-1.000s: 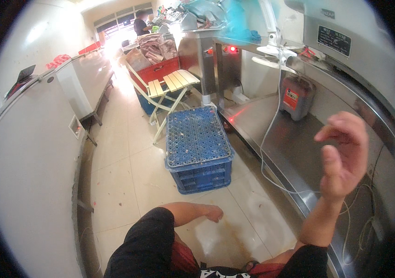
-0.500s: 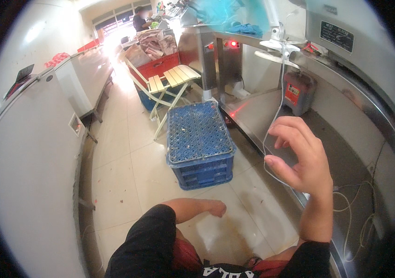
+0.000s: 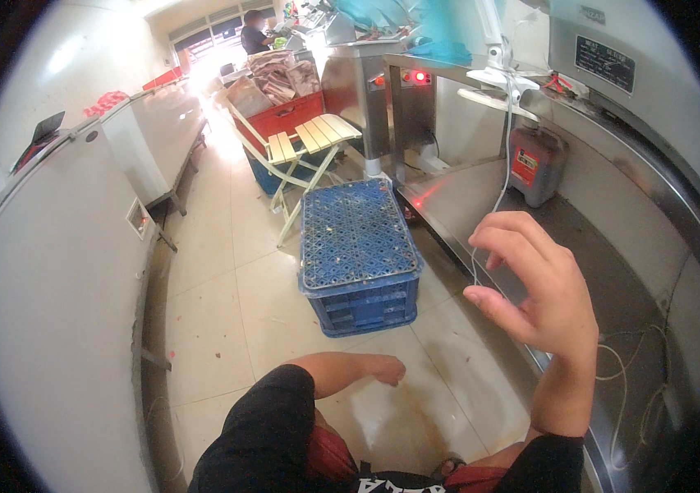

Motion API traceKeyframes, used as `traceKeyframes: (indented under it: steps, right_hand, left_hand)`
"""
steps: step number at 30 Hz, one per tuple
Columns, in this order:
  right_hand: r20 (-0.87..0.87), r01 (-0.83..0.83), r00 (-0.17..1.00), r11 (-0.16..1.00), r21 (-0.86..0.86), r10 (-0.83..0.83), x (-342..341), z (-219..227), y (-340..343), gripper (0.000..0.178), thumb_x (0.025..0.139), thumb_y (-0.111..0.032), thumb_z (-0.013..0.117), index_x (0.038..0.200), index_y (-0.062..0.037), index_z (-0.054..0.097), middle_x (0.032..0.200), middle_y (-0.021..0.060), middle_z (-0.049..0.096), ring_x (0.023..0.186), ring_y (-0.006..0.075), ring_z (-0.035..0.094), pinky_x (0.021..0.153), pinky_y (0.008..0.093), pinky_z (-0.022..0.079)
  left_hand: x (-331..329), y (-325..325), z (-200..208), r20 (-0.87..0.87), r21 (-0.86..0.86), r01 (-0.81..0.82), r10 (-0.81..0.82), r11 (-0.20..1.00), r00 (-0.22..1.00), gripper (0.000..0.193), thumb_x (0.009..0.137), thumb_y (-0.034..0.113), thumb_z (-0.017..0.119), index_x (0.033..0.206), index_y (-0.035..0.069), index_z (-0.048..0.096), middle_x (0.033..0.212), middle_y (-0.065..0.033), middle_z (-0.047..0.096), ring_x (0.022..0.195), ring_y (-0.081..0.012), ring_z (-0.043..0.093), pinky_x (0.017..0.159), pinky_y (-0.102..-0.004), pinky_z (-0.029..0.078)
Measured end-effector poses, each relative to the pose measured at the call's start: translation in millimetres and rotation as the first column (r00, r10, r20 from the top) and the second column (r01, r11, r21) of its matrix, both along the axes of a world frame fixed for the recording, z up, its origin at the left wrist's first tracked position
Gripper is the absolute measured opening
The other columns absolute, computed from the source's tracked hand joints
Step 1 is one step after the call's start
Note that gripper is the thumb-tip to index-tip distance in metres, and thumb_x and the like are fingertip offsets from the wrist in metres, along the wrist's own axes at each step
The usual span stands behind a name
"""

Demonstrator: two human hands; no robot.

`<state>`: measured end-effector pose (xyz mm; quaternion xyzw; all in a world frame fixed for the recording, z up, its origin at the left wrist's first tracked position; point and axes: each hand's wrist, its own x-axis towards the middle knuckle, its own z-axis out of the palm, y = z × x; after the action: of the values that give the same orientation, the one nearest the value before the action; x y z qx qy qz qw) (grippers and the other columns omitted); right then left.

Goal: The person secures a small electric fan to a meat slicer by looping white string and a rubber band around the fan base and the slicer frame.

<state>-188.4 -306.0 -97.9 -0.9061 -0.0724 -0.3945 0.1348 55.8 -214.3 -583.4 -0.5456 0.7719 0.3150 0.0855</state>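
Observation:
My right hand is raised at the right, fingers curved and thumb held apart in a C shape, with nothing gripped. A thin white cable hangs down and passes by the gap between the thumb and fingers; whether it touches the skin I cannot tell. My left hand is low in the middle, curled into a loose fist above the tiled floor. No object shows in it, though the palm side is hidden. Beyond both hands stands an upturned blue plastic crate with a perforated top.
Behind the crate is a cream folding chair, then a red crate piled with packages. A steel bench with a dark red jug lines the right. White cabinets line the left. A person stands far back.
The view has shifted slightly, so the surroundings sit a little more to the right. My right hand's thumb and fingertips sit slightly farther apart; my left hand keeps its loose fist.

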Motion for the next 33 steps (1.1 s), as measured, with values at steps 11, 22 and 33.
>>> traceKeyframes:
  steps: [11, 22, 33]
  right_hand:
    - [-0.047, 0.008, 0.999, 1.000, -0.004, -0.008, -2, 0, 0, 0.039, 0.077, -0.021, 0.076, 0.109, -0.0055, 0.059, 0.108, 0.0129, 0.060, 0.087, 0.0337, 0.064, 0.072, 0.0393, 0.053]
    - [-0.091, 0.015, 0.996, 1.000, -0.023, -0.017, -4, -1, 0, 0.040, 0.078, -0.023, 0.075, 0.110, -0.0052, 0.058, 0.110, 0.0131, 0.060, 0.088, 0.0344, 0.065, 0.073, 0.0398, 0.053]
    - [-0.131, 0.005, 0.991, 0.999, -0.037, -0.010, 2, 1, -5, 0.040, 0.080, -0.027, 0.074, 0.111, -0.0048, 0.059, 0.110, 0.0130, 0.061, 0.090, 0.0341, 0.065, 0.074, 0.0387, 0.054]
  left_hand:
    - [-3, 2, -9, 0.006, 0.056, -0.151, 0.151, 0.987, 0.988, 0.026, 0.078, 0.026, 0.067, 0.087, 0.002, 0.070, 0.089, -0.0187, 0.070, 0.087, -0.0360, 0.067, 0.076, -0.0476, 0.051]
    - [-6, 0, -3, 0.004, 0.059, -0.132, 0.133, 0.989, 0.991, 0.029, 0.078, 0.029, 0.067, 0.089, 0.002, 0.070, 0.092, -0.0199, 0.069, 0.090, -0.0377, 0.066, 0.079, -0.0474, 0.051]
    - [0, 0, 14, 0.038, 0.043, -0.079, 0.078, 0.996, 0.996, 0.035, 0.082, 0.031, 0.067, 0.103, 0.003, 0.066, 0.097, -0.0209, 0.068, 0.093, -0.0393, 0.066, 0.081, -0.0493, 0.051]
